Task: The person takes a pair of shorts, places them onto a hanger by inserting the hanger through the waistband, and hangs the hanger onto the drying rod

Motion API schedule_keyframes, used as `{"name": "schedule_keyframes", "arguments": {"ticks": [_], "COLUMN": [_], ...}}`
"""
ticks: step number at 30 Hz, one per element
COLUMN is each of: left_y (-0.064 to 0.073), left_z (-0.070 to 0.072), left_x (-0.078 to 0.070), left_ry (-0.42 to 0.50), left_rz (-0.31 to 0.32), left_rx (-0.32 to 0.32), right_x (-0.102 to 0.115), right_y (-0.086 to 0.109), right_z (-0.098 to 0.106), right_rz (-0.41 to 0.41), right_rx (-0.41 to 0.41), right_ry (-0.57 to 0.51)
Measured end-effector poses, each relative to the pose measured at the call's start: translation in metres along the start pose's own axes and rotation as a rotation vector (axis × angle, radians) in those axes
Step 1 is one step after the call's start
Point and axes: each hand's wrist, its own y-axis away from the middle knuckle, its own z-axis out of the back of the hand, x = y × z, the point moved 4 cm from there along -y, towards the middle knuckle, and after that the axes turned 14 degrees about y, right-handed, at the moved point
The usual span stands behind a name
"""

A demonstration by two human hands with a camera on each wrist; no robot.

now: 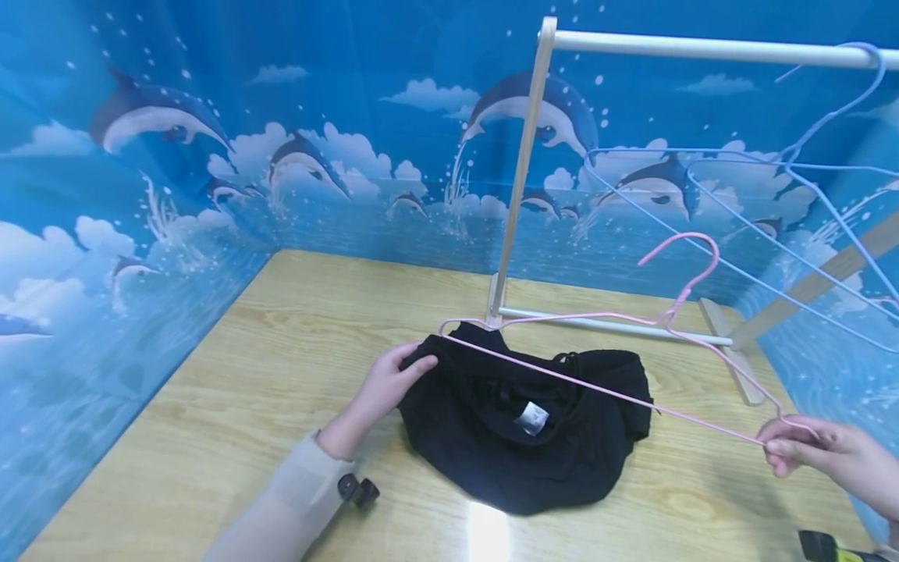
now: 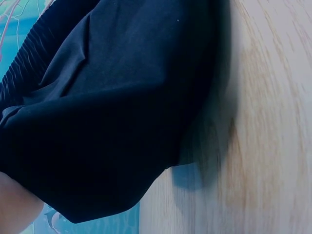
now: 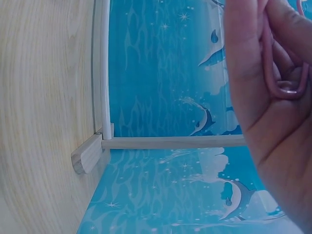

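Currently the black garment (image 1: 506, 460) is lying bunched on the wooden table (image 1: 316, 312), its waist opening gaping and a white label (image 1: 532, 418) showing inside. The left hand (image 1: 385, 384) is pinching its upper left edge between thumb and fingers; in the left wrist view, dark cloth is hiding most of that grip. The right hand (image 1: 815, 451) is holding the right end of a pink hanger (image 1: 683, 294), fingers curling round the wire. In the head view, the hanger's lower bar is crossing in front of the garment; its left end is sitting at the cloth's top edge, contact not clear.

Behind, a rack is standing: wooden upright (image 1: 523, 168), white top rail (image 1: 702, 48) and lower rail (image 1: 618, 326), the pink wire partly overlapping the latter in view. Blue hangers (image 1: 794, 148) are occupying the right side, their wires passing behind the pink hook. A black device (image 1: 358, 490) is projecting from the left cuff. Dolphin-printed sheeting (image 1: 365, 226) is enclosing the table's back and sides.
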Motion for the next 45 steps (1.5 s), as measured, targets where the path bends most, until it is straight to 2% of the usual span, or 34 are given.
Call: {"name": "schedule_keyframes", "arguments": {"ticks": [6,12,17,21,25,33,40,45], "left_y": [0.000,-0.001,-0.002,-0.002,-0.002,-0.002,-0.002,-0.002], "left_z": [0.000,-0.001,0.000,0.000,0.000,0.000,0.000,0.000], "left_x": [-0.001,0.000,0.001,0.002,0.003,0.002,0.002,0.000], "left_ry": [-0.007,0.002,0.014,0.012,0.006,-0.004,-0.016,-0.031], "left_rz": [-0.018,-0.002,0.015,0.017,0.016,0.005,0.006,0.004], "left_rx": [-0.003,-0.007,-0.009,-0.006,-0.008,-0.006,-0.002,0.008], "right_x": [-0.004,-0.011,-0.010,-0.009,-0.007,-0.003,-0.005,-0.006], "right_y": [0.003,0.005,0.004,0.002,0.000,-0.001,-0.001,-0.001], "right_z": [-0.001,-0.002,-0.002,-0.003,-0.003,-0.004,-0.005,-0.004], "right_rz": [-0.026,-0.069,-0.021,0.029,0.037,0.011,0.112,0.089], "right_rx": [-0.013,0.003,0.032,0.093,0.137,0.144,0.172,0.181], "right_ry": [0.034,0.054,0.005,-0.044,-0.063,-0.079,-0.166,-0.146]}}
